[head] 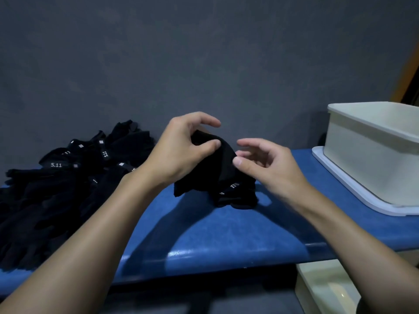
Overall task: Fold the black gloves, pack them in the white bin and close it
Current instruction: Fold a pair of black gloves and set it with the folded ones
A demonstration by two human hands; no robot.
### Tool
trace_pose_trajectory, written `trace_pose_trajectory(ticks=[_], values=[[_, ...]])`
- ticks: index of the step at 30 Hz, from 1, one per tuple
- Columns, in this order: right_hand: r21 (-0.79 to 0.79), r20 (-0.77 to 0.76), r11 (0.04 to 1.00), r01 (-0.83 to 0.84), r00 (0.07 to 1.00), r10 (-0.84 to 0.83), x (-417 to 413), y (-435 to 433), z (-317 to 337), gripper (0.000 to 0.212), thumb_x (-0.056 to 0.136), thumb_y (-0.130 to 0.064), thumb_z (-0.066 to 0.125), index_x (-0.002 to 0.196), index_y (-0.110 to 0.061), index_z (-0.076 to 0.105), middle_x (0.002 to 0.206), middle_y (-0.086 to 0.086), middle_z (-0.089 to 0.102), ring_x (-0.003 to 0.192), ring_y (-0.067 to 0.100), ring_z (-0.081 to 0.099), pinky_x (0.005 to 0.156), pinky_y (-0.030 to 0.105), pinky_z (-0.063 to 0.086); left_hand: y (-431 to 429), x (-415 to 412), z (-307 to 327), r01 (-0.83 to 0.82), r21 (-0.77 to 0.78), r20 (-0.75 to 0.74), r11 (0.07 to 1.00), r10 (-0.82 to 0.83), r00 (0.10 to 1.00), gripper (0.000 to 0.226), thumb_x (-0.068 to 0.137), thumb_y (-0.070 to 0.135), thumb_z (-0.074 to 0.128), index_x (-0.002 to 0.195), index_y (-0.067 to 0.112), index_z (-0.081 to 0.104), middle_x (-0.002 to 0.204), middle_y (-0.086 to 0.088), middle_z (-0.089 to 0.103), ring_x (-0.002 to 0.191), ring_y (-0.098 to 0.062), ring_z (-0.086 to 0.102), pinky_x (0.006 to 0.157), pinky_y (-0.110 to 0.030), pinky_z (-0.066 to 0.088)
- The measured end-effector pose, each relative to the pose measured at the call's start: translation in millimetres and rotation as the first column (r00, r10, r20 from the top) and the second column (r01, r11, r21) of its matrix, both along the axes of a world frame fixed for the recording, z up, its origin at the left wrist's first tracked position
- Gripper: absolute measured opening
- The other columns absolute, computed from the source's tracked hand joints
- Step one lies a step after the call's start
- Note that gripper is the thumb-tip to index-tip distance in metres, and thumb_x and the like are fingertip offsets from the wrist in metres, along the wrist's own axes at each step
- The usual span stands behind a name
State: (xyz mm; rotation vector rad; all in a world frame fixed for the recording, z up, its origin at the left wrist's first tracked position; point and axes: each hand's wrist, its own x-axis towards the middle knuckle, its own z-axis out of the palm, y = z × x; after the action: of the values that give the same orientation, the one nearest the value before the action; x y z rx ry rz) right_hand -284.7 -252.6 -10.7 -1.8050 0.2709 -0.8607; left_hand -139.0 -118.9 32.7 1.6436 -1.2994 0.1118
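While left hand (pixel 181 152) pinches, glove (pixel 224 175) drapes beneath

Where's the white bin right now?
In the head view, the white bin stands open at the far right of the blue bench, right of the right hand.

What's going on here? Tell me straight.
A person is folding a black glove over the blue bench. The left hand pinches its top; the right hand, blurred, touches it with the thumb. A pile of black gloves lies at the left. The white bin stands open at the right, on what looks like its lid.
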Motion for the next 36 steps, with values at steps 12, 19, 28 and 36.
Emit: trace_pose_trajectory(ticks=[12,19,28,36], values=[[0.033,0.025,0.992,0.119,0.992,-0.120,-4,0,11,0.018,0.094,-0.011,0.061,0.077,-0.010,0.065,0.061,0.002,0.060,0.055,0.009,0.052,0.051,0.020,0.042,8,-1,1,0.197,0.193,-0.340,0.961,-0.122,0.932,0.063,0.077,0.022,0.084,0.132,0.029,0.053,0.107,-0.009,0.073,0.094,-0.019,0.073,0.088,-0.036,0.059],[0.206,-0.023,0.978,-0.026,0.999,0.031,-7,-3,9,0.013,0.094,-0.003,0.058,0.098,-0.015,0.053,0.082,0.008,0.071,0.064,0.017,0.065,0.057,0.030,0.053,0,-2,-4,0.118,0.091,-0.444,0.989,-0.066,0.894,0.052,0.084,0.000,0.074,0.127,0.023,0.054,0.070,0.002,0.059,0.062,-0.018,0.062,0.061,-0.034,0.059],[0.083,0.030,0.995,0.055,0.998,-0.058,-1,-15,0,0.040,0.091,0.007,0.059,0.094,-0.027,0.038,0.100,0.013,0.063,0.066,0.028,0.066,0.057,0.048,0.057,-18,10,-28,0.188,0.147,-0.485,0.971,-0.095,0.870,0.063,0.087,0.020,0.076,0.138,0.029,0.040,0.074,0.003,0.066,0.068,-0.009,0.063,0.067,-0.025,0.051],[-0.022,-0.079,0.977,0.213,0.974,-0.214,12,-35,-17,0.027,0.087,0.003,0.065,0.084,-0.023,0.065,0.088,-0.003,0.067,0.073,0.017,0.062,0.070,0.035,0.053,-29,30,-43,0.144,0.042,-0.638,0.989,-0.084,0.766,0.041,0.089,-0.004,0.067,0.125,0.012,0.055,0.076,-0.006,0.059,0.074,-0.023,0.059,0.078,-0.044,0.058]])
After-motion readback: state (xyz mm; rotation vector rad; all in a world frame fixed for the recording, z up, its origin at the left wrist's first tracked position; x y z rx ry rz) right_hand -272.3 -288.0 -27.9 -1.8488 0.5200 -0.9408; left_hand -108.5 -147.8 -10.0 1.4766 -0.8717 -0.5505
